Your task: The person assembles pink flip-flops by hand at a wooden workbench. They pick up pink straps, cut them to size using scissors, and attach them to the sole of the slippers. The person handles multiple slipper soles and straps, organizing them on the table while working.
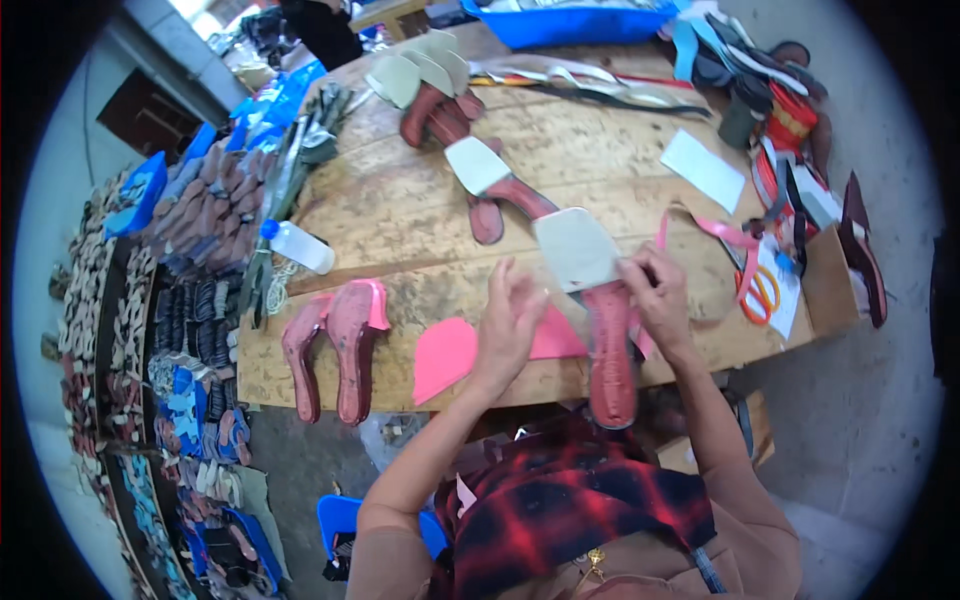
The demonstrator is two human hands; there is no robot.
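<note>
My right hand [655,292] is closed, its fingers pinching the edge of a reddish-brown shoe insole [611,350] with a pale forepart [578,248]. The insole's heel end points toward me over the table's front edge. To its left, my left hand [508,325] is raised with fingers apart and slightly blurred, holding nothing that I can see. Beneath and beside that hand lie pink material pieces [445,355], partly hidden by it. Farther left rest two insoles [352,345] with pink at their foreparts. Beyond my hands lies another pale-fronted insole [478,166].
More insoles with pale foreparts [425,72] overlap at the back. A white bottle with a blue cap [300,247] lies left. Orange-handled scissors [760,295], pink strips [725,232] and white paper [703,170] are on the right. A blue tray [570,28] stands at the far edge.
</note>
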